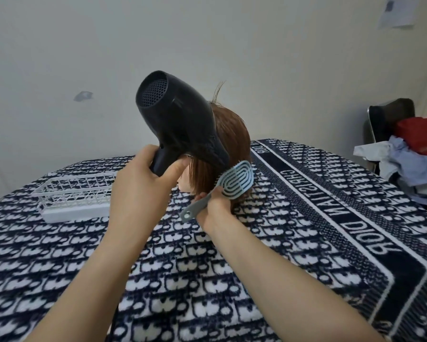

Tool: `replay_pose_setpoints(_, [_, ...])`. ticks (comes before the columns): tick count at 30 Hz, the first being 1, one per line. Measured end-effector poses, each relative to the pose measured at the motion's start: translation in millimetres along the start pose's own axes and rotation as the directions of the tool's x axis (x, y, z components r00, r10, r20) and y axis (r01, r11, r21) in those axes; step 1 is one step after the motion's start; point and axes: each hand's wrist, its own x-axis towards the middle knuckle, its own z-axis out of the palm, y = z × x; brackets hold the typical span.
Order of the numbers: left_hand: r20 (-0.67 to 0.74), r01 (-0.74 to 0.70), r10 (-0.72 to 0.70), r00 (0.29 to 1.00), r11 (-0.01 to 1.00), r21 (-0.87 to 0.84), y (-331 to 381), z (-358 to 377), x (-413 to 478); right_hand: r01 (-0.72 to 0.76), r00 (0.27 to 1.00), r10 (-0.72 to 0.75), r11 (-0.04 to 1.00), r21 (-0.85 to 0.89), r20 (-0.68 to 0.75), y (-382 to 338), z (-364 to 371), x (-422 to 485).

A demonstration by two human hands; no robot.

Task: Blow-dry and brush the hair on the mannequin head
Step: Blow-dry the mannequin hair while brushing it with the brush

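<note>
A mannequin head (pixel 228 144) with straight brown hair stands on the patterned cloth, facing left. My left hand (pixel 141 191) grips the handle of a black hair dryer (pixel 178 122), whose nozzle points down and right into the hair. My right hand (pixel 213 206) holds a light blue vented brush (pixel 236 180) by its grey handle, bristles pressed against the lower hair on the near side. The face is mostly hidden behind my left hand and the dryer.
A white wire basket (pixel 74 198) sits on the cloth at the left. The navy and white patterned cloth (pixel 306 218) covers the whole table. A chair piled with clothes (pixel 410 149) stands at the far right. A plain wall is behind.
</note>
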Motion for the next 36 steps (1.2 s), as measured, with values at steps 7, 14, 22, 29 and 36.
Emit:
replay_pose_setpoints(7, [0.06,0.094,-0.085,0.995,0.979,-0.181,-9,0,8,-0.088,0.992,0.08,0.993,-0.08,-0.101,11,-21,15])
replay_pose_setpoints(14, [-0.048,-0.08,0.093,0.994,0.97,0.23,-11,2,2,-0.111,0.989,0.097,0.985,-0.131,-0.114,13,-37,12])
replay_pose_setpoints(22, [0.021,-0.03,0.029,0.999,0.998,0.054,-2,7,2,-0.144,0.987,0.134,0.981,-0.133,-0.085,5,-43,4])
replay_pose_setpoints(29, [-0.023,-0.074,0.078,0.997,0.985,0.153,-1,7,1,-0.175,0.983,0.164,0.975,-0.137,-0.087,-3,-46,-4])
replay_pose_setpoints(36, [-0.002,-0.057,0.057,0.998,0.994,0.098,-1,6,1,-0.166,0.984,0.158,0.98,-0.105,-0.085,-8,-54,-1])
